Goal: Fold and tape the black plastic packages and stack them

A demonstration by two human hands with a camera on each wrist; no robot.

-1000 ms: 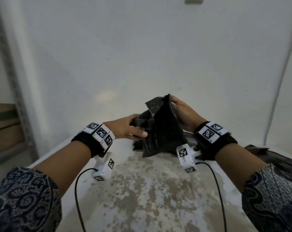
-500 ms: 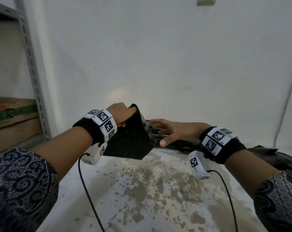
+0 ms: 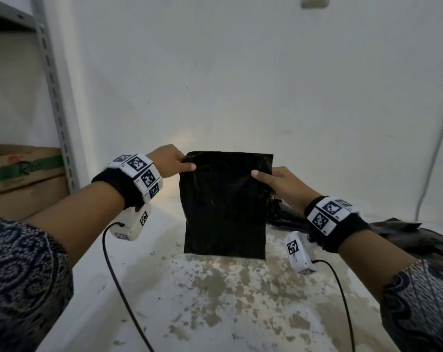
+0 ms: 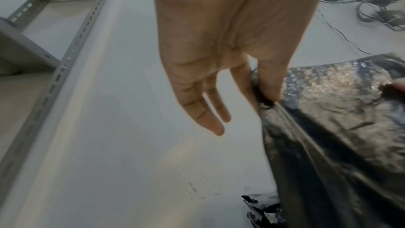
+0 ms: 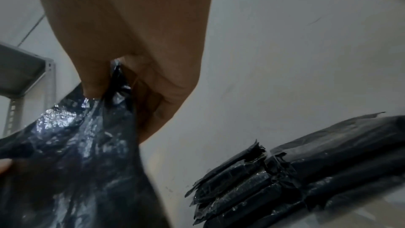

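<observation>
**Upright black bag held by its two top corners**

Now the black plastic package [image 3: 224, 207] hangs flat and open-faced toward the head camera, its long axis running up and down, its top edge level and its bottom edge hanging low over the table [image 3: 240, 301]; whether that edge touches the surface cannot be told. It sits between the two hands, in front of the white wall [image 3: 240, 85].

The left hand [image 3: 170, 162] pinches the upper left corner: in the left wrist view the thumb and forefinger are clamped on a gathered bit of the film [image 4: 266, 100], while the other fingers [image 4: 203, 115] hang straight and loose, holding nothing. The right hand [image 3: 281, 185] grips the right edge a little below the top corner, thumb lying on the front face. In the right wrist view the thumb and curled fingers are closed on a bunched fold of the plastic [image 5: 118, 84], and the sheet falls away below them, shiny and wrinkled.

Behind and to the right of the held bag, a pile of black packages [image 5: 295, 179] lies on the table near the wall, stacked flat with their ends ragged. A metal shelf upright [image 3: 55, 97] stands at the left with a cardboard box [image 3: 22, 174] on the shelf beside it. Both wrists carry bands with black-and-white markers [image 3: 141, 174], and a dark cable [image 3: 118, 275] trails from each wrist unit down across the mottled tabletop.
</observation>
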